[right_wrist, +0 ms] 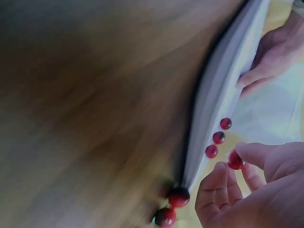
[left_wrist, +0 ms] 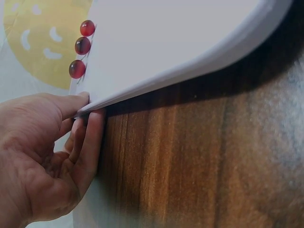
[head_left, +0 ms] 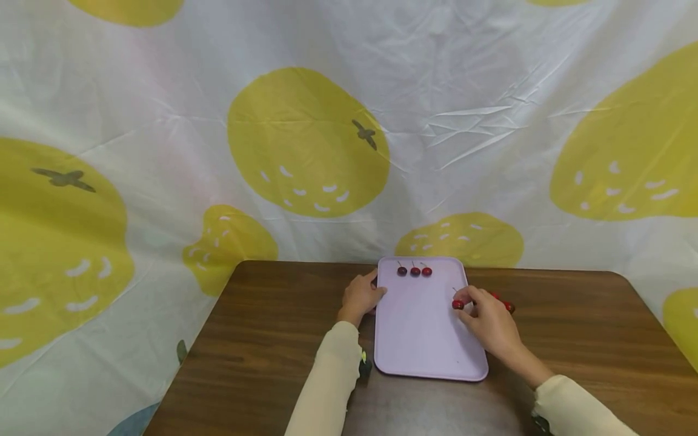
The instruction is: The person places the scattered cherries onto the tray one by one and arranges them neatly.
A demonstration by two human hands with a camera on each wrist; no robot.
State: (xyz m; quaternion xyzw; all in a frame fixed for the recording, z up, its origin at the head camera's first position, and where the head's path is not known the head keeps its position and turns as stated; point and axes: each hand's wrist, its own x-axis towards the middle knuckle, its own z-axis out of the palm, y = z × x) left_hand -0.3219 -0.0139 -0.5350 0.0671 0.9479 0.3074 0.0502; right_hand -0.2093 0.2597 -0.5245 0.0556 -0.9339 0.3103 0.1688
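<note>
A pale lilac rectangular tray [head_left: 417, 339] lies on the table. Its left rim is gripped by my left hand [head_left: 361, 297], with the thumb on top and the fingers against the outer side, as the left wrist view shows. Between thumb and fingertips, my right hand [head_left: 495, 324] pinches a dark red cherry [head_left: 458, 304] over the tray's right side; a thin stem rises from it. Three more cherries [head_left: 415, 272], stems pointing away from me, form a row at the tray's far end.
Loose cherries [right_wrist: 165, 217] lie on the wooden table [head_left: 294, 339] just right of the tray, partly hidden behind my right hand in the head view. Close behind the table's far edge hangs a white curtain [head_left: 436, 151] printed with large yellow fruit.
</note>
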